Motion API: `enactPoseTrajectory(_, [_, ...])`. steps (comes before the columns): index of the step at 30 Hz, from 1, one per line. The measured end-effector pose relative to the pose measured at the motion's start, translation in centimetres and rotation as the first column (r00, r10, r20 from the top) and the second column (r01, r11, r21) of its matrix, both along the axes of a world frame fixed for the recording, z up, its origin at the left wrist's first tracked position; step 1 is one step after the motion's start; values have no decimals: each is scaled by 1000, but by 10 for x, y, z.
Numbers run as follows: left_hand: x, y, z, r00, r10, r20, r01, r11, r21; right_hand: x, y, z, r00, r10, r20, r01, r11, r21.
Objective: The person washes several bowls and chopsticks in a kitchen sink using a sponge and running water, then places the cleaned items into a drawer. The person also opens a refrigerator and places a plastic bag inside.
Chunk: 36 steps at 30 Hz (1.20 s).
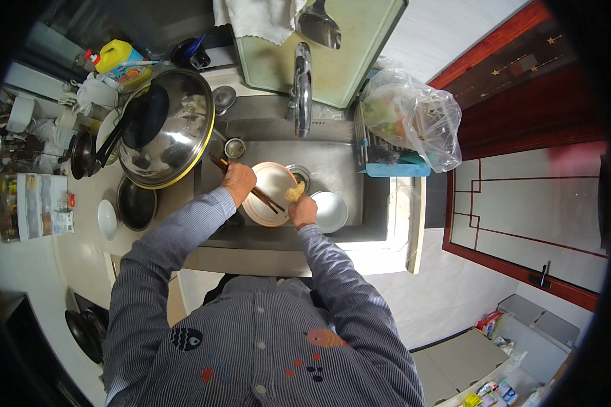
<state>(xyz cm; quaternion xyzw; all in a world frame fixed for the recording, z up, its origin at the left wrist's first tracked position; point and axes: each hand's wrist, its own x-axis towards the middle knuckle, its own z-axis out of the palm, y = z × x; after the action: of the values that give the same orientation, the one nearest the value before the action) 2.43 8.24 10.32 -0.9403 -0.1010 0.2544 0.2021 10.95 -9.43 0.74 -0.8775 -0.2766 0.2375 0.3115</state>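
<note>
My left hand (pixel 240 181) is closed around several wooden chopsticks (pixel 267 199), whose lower ends reach over a white bowl (pixel 263 210) with an orange rim. In my right hand (pixel 303 211) is a tan scrubbing sponge (pixel 295 192), held at the bowl's right edge. The bowl sits in the stainless steel sink (pixel 331 157). A smaller white bowl (pixel 329 212) stands just right of my right hand. Above the sink hangs the chrome faucet (pixel 303 91), and the drain (pixel 299 174) shows partly behind the bowl and sponge.
A large glass-lidded pan (pixel 183 117) stands left of the sink, with a dark pan (pixel 136 206) and a small white dish (pixel 107 220) nearer. A green cutting board (pixel 265 66) leans behind the faucet. At right, a plastic bag (pixel 427 119) rests on a blue rack (pixel 394 170).
</note>
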Motion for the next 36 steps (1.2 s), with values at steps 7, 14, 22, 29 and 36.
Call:
enactPoseTrajectory(7, [36,43,65,925,-141,354,197,972,-126,36,-25,1,981,-149,-123,159,984,76])
enactPoseTrajectory(14, [103,57,72,815,-216,537,280,959,-39,54,-25,-2,976,-156,-151,167,984,65])
enactPoseTrajectory(22, [130,73,17,853,34,521,149,940,-306,53,-13,-5,858,-254,-446,343,931,128])
enactPoseTrajectory(29, [122,70,1,869,93,487,92,935,-344,60,-9,10,788,-251,-562,363,927,96])
enactPoseTrajectory(36, [119,57,23,882,46,470,119,941,-316,55,-9,-6,830,-277,-484,372,922,109])
